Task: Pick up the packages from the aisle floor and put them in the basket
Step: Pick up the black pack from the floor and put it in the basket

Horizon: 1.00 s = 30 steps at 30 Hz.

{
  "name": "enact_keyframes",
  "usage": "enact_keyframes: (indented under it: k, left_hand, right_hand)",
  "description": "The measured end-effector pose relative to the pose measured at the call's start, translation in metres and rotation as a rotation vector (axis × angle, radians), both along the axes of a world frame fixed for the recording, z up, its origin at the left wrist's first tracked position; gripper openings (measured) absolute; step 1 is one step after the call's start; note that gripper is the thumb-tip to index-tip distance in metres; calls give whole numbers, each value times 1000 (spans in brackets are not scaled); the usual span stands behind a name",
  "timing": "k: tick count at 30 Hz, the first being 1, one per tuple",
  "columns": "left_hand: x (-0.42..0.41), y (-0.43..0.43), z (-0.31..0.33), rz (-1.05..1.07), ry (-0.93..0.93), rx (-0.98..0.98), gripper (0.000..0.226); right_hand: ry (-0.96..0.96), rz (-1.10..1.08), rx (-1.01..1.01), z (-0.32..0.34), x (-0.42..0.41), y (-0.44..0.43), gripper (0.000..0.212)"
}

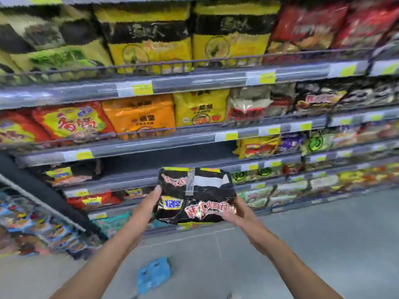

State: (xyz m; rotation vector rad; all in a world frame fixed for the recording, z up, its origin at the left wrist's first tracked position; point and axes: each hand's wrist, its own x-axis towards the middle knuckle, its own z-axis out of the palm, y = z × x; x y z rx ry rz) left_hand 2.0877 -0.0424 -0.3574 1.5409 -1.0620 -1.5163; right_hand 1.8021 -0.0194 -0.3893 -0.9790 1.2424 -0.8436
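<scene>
A black noodle package (pixel 195 196) with red and white lettering is held up in front of the shelves, between both hands. My left hand (pixel 149 203) grips its left edge, thumb up along the side. My right hand (pixel 235 209) grips its lower right corner. A blue package (pixel 153 274) lies on the grey floor below, between my forearms. No basket is in view.
Tall shelves (pixel 194 139) packed with yellow, orange, red and black noodle packs fill the view ahead. A dark gap sits on the shelf right behind the held package. More packs line the low shelves at left. Grey tiled floor (pixel 323 234) stretches right.
</scene>
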Motion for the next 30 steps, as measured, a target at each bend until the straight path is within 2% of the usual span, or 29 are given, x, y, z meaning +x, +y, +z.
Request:
enact_keyframes:
  k: [4,6,8,11,14,18,21,25,30]
  left_hand:
    - [-62,-39,8,-203,22,-43,79]
    - [-106,-54,7,-330,48,-52,70]
    - [-157,-55,15,-498,90,-119,69]
    - [-235,-45,25,-669,150,-169,87]
    - [-319,-22,40,-808,253,-203,91]
    - [-435,26,70,-907,393,-241,85]
    - [-500,50,85,-968,432,-212,104]
    - [-580,74,89,-1029,479,-188,81]
    - [-653,79,85,-1066,446,-192,67]
  right_hand:
    - [131,-217,-70,4,-54,36,75]
    - [186,-363,-102,12,-83,59,83]
    - [250,-546,-119,19,-115,84,76]
    - [273,-753,-144,39,-165,121,55]
    - [283,-934,-171,53,-224,161,58]
    - [268,-1149,-233,76,-309,219,76]
    - [317,-1212,-303,95,-359,250,70]
    - [306,-1306,-347,96,-421,285,54]
    - [279,-1359,-332,92,-476,295,52]
